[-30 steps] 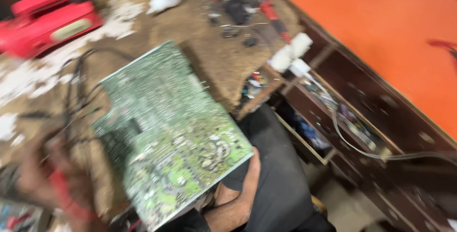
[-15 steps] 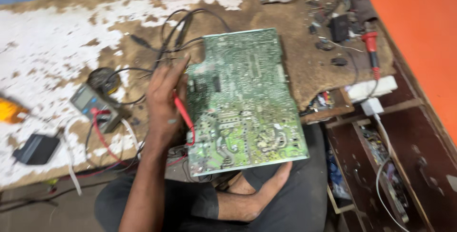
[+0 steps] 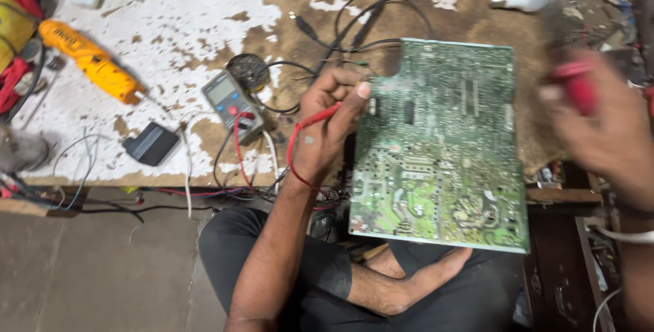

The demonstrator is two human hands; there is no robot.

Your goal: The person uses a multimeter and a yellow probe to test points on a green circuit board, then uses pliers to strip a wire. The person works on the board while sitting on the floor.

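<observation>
At the counter's (image 3: pixel 204 5) front edge the left hand (image 3: pixel 332 121) pinches a red probe (image 3: pixel 315 119) against the left side of the green circuit board (image 3: pixel 439 148), which overhangs the lap, while the blurred right hand (image 3: pixel 603 124) closes around a red tool (image 3: pixel 578 85) beside the board's right edge.

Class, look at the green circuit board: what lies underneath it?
The green circuit board overhangs the worn table and the person's crossed legs. Black cables run under its top edge; anything further beneath is covered.
</observation>
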